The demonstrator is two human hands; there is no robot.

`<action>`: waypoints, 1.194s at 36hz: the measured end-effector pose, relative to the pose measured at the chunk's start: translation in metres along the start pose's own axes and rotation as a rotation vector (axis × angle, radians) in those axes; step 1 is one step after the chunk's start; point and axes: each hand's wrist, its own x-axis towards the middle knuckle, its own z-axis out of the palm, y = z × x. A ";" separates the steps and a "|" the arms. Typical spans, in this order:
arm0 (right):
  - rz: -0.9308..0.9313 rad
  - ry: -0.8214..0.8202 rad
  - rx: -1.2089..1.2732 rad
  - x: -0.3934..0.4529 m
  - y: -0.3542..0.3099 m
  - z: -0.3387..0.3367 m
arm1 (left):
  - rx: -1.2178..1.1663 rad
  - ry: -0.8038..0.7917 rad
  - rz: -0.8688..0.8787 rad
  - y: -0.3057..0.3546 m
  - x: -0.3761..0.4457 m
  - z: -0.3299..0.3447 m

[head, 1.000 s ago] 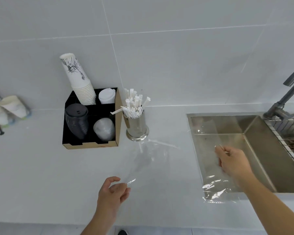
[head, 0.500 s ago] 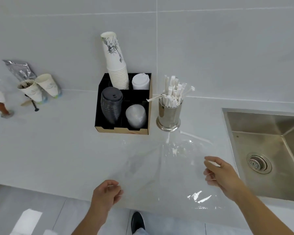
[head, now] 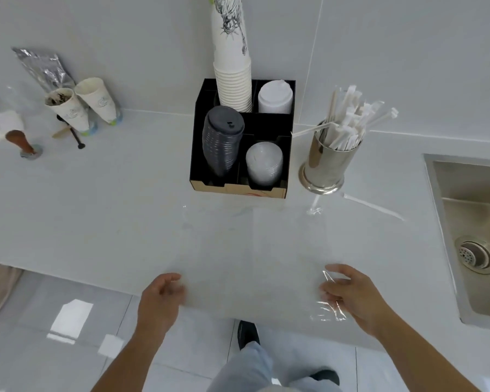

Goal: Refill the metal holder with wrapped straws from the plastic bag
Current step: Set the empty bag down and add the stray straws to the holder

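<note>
White tile backs a pale table [head: 96, 210]. One metal holder [head: 327, 162] stands right of the black cup caddy [head: 241, 142], already crammed with wrapped straws [head: 348, 123]; two more lie loose just before it. One clear plastic bag [head: 252, 250], seemingly empty, is spread flat. Left hand [head: 160, 298] and right hand [head: 351, 292] each pinch a near corner. Refilling looks nearly finished.

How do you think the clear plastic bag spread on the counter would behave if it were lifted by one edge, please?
The plastic bag would probably flop and sag: it is thin, see-through film that crinkles near the right hand. It likely weighs almost nothing, as it looks empty. It may slide easily on the smooth counter.
</note>
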 end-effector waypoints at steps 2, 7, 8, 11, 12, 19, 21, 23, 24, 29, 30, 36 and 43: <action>0.003 0.020 0.039 0.003 0.004 0.007 | 0.234 0.050 0.137 0.005 0.003 -0.006; -0.016 0.057 0.029 0.010 0.009 0.019 | 0.394 -0.048 0.466 0.035 0.013 0.007; -0.017 0.062 0.021 0.011 0.010 0.022 | 0.409 -0.123 0.493 0.042 0.016 0.016; -0.013 0.070 -0.012 0.015 0.011 0.029 | 0.510 -0.330 0.607 0.066 0.026 0.051; -0.012 0.071 -0.019 0.016 0.012 0.031 | 0.561 -0.386 0.650 0.074 0.030 0.064; -0.008 0.101 -0.054 0.020 0.018 0.049 | 0.990 -0.579 0.872 0.109 0.047 0.134; -0.009 0.108 -0.062 0.018 0.021 0.052 | 1.069 -0.601 0.866 0.108 0.053 0.142; -0.015 0.117 -0.070 0.013 0.023 0.054 | 1.129 -0.620 0.846 0.105 0.060 0.145; -0.018 0.124 -0.072 0.010 0.025 0.053 | 1.152 -0.623 0.842 0.103 0.063 0.145; -0.008 0.144 -0.136 -0.001 0.044 0.046 | 1.174 -0.613 0.880 0.094 0.074 0.143; 0.004 0.148 -0.117 -0.002 0.048 0.044 | 1.168 -0.613 0.885 0.094 0.075 0.143; 0.052 0.175 0.014 -0.009 0.064 0.037 | 1.132 -0.620 0.903 0.093 0.082 0.142; 0.079 0.174 0.012 -0.015 0.067 0.040 | 1.118 -0.631 0.922 0.093 0.087 0.141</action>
